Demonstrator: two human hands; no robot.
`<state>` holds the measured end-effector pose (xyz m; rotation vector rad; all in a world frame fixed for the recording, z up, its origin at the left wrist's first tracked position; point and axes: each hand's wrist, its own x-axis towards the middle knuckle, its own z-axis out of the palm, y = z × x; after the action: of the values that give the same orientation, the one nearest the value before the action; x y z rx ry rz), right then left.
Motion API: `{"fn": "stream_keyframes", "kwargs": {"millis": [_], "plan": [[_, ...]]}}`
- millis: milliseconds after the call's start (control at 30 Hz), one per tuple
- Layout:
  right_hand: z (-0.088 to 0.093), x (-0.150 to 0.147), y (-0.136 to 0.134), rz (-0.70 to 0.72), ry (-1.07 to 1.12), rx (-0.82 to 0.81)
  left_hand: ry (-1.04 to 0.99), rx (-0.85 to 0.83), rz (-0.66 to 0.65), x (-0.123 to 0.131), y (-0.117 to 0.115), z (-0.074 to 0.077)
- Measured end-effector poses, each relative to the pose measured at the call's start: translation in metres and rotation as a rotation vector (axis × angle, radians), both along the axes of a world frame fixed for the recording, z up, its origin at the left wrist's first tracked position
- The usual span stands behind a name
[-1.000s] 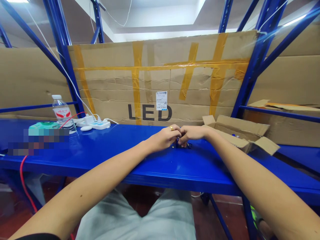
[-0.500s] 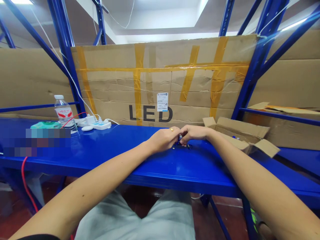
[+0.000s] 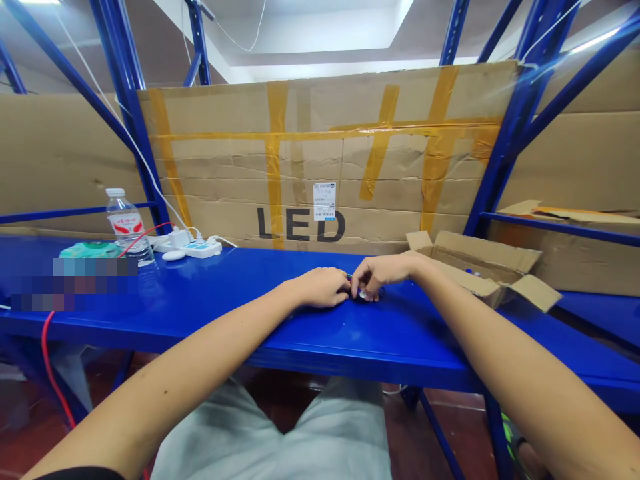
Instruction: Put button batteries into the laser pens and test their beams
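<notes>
Both my hands meet near the middle of a blue metal shelf (image 3: 225, 313). My left hand (image 3: 323, 288) rests low on the shelf with its fingers curled; what they hold is hidden. My right hand (image 3: 380, 273) pinches a small dark part with a shiny round end (image 3: 363, 293), its fingertips pressed together just above the shelf. The two hands touch at the fingertips.
An open cardboard box (image 3: 480, 267) sits right of my hands. A large taped cardboard sheet marked LED (image 3: 320, 160) stands behind. A water bottle (image 3: 126, 227), a white power strip (image 3: 197, 249) and a green pack (image 3: 90, 251) are at the left. Blue rack posts (image 3: 505, 147) flank the shelf.
Both hands have dropped a little toward the shelf. My left hand has turned flatter, hiding its ring, and the small part's shiny end now shows under my right fingertips.
</notes>
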<state>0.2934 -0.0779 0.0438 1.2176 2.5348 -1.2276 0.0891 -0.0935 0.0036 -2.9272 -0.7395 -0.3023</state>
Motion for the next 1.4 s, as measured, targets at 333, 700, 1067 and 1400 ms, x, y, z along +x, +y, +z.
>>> {"fn": "stream_keyframes", "kwargs": {"millis": [333, 700, 1067, 1400], "plan": [[-0.005, 0.009, 0.009, -0.026, 0.073, -0.024, -0.135, -0.135, 0.07, -0.003, 0.001, 0.009], [-0.013, 0.006, 0.01, -0.041, 0.241, -0.06, -0.403, 0.075, -0.118, -0.003, 0.004, 0.009], [-0.008, 0.004, 0.007, -0.032, 0.205, -0.025, -0.102, -0.146, 0.203, -0.023, 0.001, 0.03], [-0.008, -0.008, 0.0, -0.034, 0.184, 0.12, -0.088, -0.517, 0.262, -0.038, 0.017, 0.027]]}}
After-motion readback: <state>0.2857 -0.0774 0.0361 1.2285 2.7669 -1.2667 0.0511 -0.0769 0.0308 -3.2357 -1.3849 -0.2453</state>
